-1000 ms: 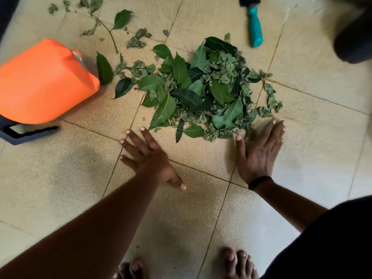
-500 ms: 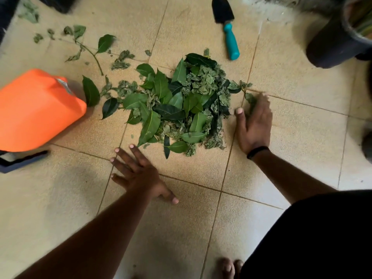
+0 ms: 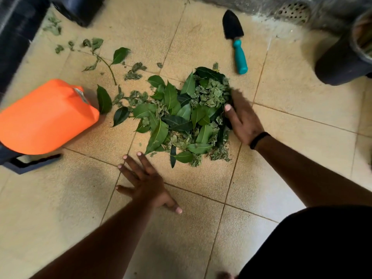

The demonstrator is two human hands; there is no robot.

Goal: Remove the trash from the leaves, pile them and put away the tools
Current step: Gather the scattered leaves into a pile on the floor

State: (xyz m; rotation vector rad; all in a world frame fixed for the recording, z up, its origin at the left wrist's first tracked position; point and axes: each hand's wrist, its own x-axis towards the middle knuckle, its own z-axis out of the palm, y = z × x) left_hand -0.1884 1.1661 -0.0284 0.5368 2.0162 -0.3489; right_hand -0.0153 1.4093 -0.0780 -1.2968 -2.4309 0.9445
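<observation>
Crouched over the tiled floor (image 3: 201,228), I work my right hand (image 3: 242,119) flat against the right edge of the leaf pile (image 3: 187,115), fingers straight and gripping nothing; my left hand (image 3: 146,184) rests spread on the tile just below the heap, also holding nothing. Stray leaves (image 3: 132,71) and a twig (image 3: 106,63) lie well apart to the upper left, beside the orange container (image 3: 46,115). As I judge it, sweeping low with both palms inward, then gathering those strays, will tidy the heap. The trowel (image 3: 236,43) waits beyond the pile.
</observation>
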